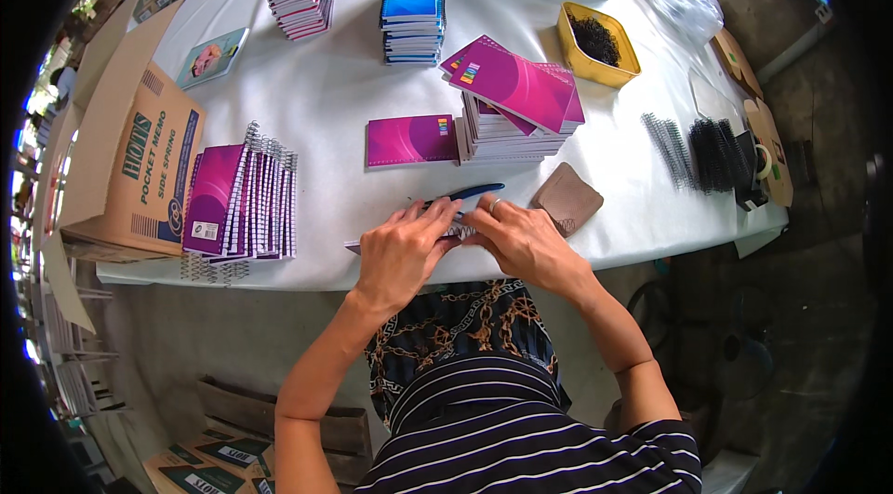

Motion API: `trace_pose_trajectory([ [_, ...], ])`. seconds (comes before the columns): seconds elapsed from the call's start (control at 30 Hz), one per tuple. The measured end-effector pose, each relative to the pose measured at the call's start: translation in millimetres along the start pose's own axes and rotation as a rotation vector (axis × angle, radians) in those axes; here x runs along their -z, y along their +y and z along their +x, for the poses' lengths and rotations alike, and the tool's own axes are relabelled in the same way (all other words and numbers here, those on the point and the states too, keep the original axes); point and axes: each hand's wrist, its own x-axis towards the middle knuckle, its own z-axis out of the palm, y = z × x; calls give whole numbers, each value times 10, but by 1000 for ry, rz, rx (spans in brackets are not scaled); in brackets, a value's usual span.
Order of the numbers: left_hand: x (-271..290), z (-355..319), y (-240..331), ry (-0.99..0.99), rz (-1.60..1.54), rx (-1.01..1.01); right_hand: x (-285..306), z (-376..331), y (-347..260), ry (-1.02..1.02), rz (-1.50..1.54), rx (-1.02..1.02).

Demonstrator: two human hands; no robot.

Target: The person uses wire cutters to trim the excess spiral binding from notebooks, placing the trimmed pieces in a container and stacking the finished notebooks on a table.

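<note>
At the near edge of the table, both hands close on a small purple notebook (353,247) held edge-up, mostly hidden under the fingers. My left hand (398,250) grips its left part, fingers bent over the top. A wire spiral coil (459,230) runs along the notebook's edge between the hands. My right hand (528,245), with a ring on one finger, pinches at that coil; the exact fingertip contact is hidden. Just beyond the fingers lies a tool with a dark blue handle (479,190), partly covered. A brown block-like pad (567,200) rests beside my right hand.
Spiral-bound purple notebooks (265,201) stand left by an open cardboard box (139,159). Ahead are a purple notebook stack (512,136), a lone purple cover (409,140), blue notebooks (413,6) and a yellow tub (609,73) of black coils. Loose coils (716,154) lie right.
</note>
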Motion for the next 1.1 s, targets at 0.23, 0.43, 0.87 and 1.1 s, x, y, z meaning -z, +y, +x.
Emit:
trace_pose_trajectory([
  [0.23, 34, 16, 9, -69, 54, -3, 25, -1, -50, -97, 52, -49],
  [0.43, 111, -23, -80, -266, 143, -22, 450, -358, 413, 103, -114, -274],
  [0.87, 259, -258, -320, -89, 309, -174, 307, 160, 302, -385, 758, 8],
  [1.1, 300, -170, -512, -66, 216, -42, 157, 486, 535, -428, 827, 31],
])
